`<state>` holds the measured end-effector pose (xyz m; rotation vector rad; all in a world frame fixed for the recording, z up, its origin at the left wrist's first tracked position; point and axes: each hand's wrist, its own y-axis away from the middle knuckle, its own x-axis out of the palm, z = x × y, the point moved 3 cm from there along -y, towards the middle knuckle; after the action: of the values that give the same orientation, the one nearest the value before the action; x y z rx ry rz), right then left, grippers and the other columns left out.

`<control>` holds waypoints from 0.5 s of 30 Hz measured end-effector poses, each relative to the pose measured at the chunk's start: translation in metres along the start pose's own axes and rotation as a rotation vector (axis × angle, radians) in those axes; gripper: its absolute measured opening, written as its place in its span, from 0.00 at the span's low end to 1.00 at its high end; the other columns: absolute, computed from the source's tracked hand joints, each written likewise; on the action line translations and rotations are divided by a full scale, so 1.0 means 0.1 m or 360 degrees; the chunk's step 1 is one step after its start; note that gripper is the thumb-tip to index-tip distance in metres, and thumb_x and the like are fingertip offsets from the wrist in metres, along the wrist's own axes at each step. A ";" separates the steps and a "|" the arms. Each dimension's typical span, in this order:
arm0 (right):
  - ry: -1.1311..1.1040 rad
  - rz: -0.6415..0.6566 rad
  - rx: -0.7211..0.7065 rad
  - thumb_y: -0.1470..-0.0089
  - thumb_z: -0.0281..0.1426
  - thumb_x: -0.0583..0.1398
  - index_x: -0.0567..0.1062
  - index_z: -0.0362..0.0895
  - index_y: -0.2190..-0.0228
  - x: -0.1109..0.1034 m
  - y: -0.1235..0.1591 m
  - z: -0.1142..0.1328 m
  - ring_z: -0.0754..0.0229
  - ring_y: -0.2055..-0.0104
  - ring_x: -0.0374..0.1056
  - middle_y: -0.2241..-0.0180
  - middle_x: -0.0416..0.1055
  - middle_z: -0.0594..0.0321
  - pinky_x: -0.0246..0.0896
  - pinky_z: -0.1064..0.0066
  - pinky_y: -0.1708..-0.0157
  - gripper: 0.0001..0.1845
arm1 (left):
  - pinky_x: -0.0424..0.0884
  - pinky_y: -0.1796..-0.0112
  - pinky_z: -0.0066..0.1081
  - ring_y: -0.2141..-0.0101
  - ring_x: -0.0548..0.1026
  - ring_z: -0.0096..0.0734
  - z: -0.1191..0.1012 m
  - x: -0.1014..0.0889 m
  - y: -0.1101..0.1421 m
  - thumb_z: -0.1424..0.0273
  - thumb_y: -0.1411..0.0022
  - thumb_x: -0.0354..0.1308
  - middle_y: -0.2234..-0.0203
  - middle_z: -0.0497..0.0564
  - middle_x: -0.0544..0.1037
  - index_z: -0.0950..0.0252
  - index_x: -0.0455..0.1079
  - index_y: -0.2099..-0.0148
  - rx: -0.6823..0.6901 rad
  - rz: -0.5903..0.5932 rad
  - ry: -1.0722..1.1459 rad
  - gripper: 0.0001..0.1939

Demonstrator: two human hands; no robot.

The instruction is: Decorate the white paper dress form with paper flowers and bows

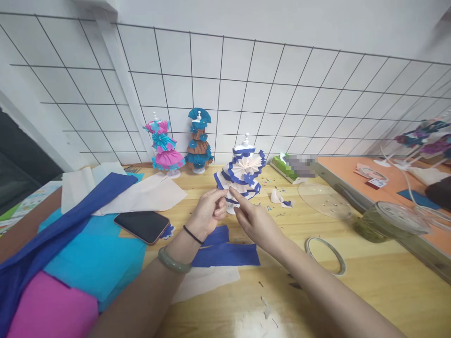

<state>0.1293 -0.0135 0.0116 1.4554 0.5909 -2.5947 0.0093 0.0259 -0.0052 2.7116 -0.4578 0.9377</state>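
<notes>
A blue-and-white crepe paper dress [243,171] on a small white mannequin stand stands upright before me, with a pleated fan and a blue flower on its front. My left hand [210,210] is closed, its finger and thumb drawn together at the front of the skirt's lower edge; what they hold, if anything, is hidden. My right hand [256,223] has its index finger stretched to the same spot, thumb apart and the other fingers curled, with nothing visible in it. Below the hands lie blue paper strips [227,255] and a white paper piece [209,283].
A pink-and-turquoise dress [165,148] and a teal-and-brown dress [199,145] stand by the wall. Left are a phone [143,226] and turquoise paper sheets [102,253]. Right are a tape roll [326,256], a clear lid [324,201], a glass jar [385,220] and paper scraps [280,198].
</notes>
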 end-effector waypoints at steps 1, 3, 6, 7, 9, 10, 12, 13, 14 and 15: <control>0.0040 -0.0005 -0.0011 0.45 0.29 0.47 0.54 0.44 0.42 0.00 0.00 0.00 0.64 0.85 0.51 0.86 0.58 0.69 0.47 0.76 0.80 0.28 | 0.41 0.88 0.19 0.90 0.51 0.12 0.00 0.00 0.00 0.72 0.49 0.57 0.90 0.40 0.59 0.66 0.57 0.79 0.0000 -0.0001 0.0002 0.12; 0.0091 -0.0017 -0.0028 0.45 0.29 0.47 0.54 0.44 0.42 0.01 0.00 -0.01 0.64 0.85 0.52 0.86 0.60 0.68 0.47 0.76 0.80 0.28 | 0.41 0.88 0.19 0.90 0.51 0.12 0.01 -0.01 0.00 0.71 0.49 0.58 0.90 0.40 0.58 0.67 0.57 0.79 0.0001 0.0000 0.0008 0.12; 0.0090 -0.0026 -0.0035 0.45 0.29 0.47 0.55 0.45 0.43 0.01 0.00 -0.02 0.63 0.84 0.53 0.85 0.61 0.68 0.48 0.75 0.79 0.28 | 0.41 0.88 0.19 0.90 0.51 0.11 0.02 -0.02 -0.01 0.71 0.51 0.59 0.90 0.39 0.58 0.67 0.57 0.78 0.0003 0.0014 0.0016 0.13; 0.0072 -0.0027 -0.0030 0.46 0.29 0.47 0.55 0.45 0.43 0.01 0.00 -0.02 0.63 0.84 0.53 0.85 0.60 0.68 0.48 0.75 0.79 0.28 | 0.41 0.88 0.19 0.90 0.51 0.11 0.02 -0.02 -0.01 0.72 0.51 0.60 0.89 0.38 0.57 0.67 0.57 0.78 0.0005 0.0019 0.0017 0.13; 0.0011 -0.0028 -0.0005 0.46 0.29 0.47 0.56 0.45 0.43 0.02 0.00 -0.03 0.64 0.84 0.50 0.86 0.57 0.70 0.48 0.75 0.79 0.28 | 0.41 0.88 0.19 0.90 0.50 0.11 0.02 -0.02 -0.02 0.72 0.52 0.61 0.89 0.38 0.57 0.67 0.58 0.77 0.0013 0.0025 0.0012 0.13; -0.0044 -0.0028 0.0013 0.46 0.29 0.47 0.56 0.46 0.43 0.02 0.00 -0.03 0.65 0.84 0.49 0.86 0.56 0.71 0.48 0.75 0.79 0.28 | 0.41 0.88 0.19 0.90 0.50 0.11 0.02 -0.02 -0.02 0.72 0.52 0.61 0.89 0.38 0.57 0.67 0.58 0.77 0.0022 0.0024 0.0007 0.13; -0.0246 -0.0013 0.0040 0.46 0.29 0.48 0.56 0.45 0.43 0.04 0.00 -0.03 0.66 0.83 0.49 0.86 0.55 0.71 0.48 0.75 0.79 0.28 | 0.41 0.88 0.19 0.90 0.50 0.11 0.03 -0.01 -0.01 0.71 0.52 0.61 0.90 0.38 0.56 0.67 0.57 0.77 0.0054 0.0012 -0.0007 0.13; -0.0401 0.0007 0.0056 0.46 0.29 0.49 0.55 0.45 0.43 0.04 -0.01 -0.03 0.66 0.83 0.49 0.85 0.55 0.71 0.48 0.76 0.78 0.28 | 0.41 0.88 0.19 0.90 0.50 0.11 0.03 0.00 -0.01 0.71 0.51 0.61 0.90 0.38 0.56 0.67 0.57 0.77 0.0074 0.0002 -0.0015 0.14; -0.0590 0.0044 0.0082 0.46 0.30 0.49 0.54 0.44 0.42 0.04 -0.02 -0.03 0.67 0.82 0.50 0.84 0.56 0.71 0.49 0.76 0.79 0.29 | 0.42 0.87 0.19 0.90 0.50 0.11 0.03 0.00 -0.01 0.70 0.51 0.61 0.90 0.37 0.56 0.67 0.56 0.78 0.0095 -0.0010 -0.0024 0.15; -0.0801 0.0094 0.0123 0.46 0.30 0.50 0.53 0.43 0.42 0.04 -0.02 -0.02 0.67 0.82 0.49 0.84 0.56 0.72 0.49 0.76 0.79 0.29 | 0.42 0.87 0.19 0.90 0.50 0.11 0.03 0.00 -0.01 0.70 0.51 0.61 0.90 0.37 0.56 0.66 0.56 0.78 0.0113 -0.0021 -0.0033 0.15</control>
<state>0.1282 -0.0100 0.0077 0.7612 0.3768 -2.8006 0.0113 0.0255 -0.0074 2.7866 -0.4176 0.9405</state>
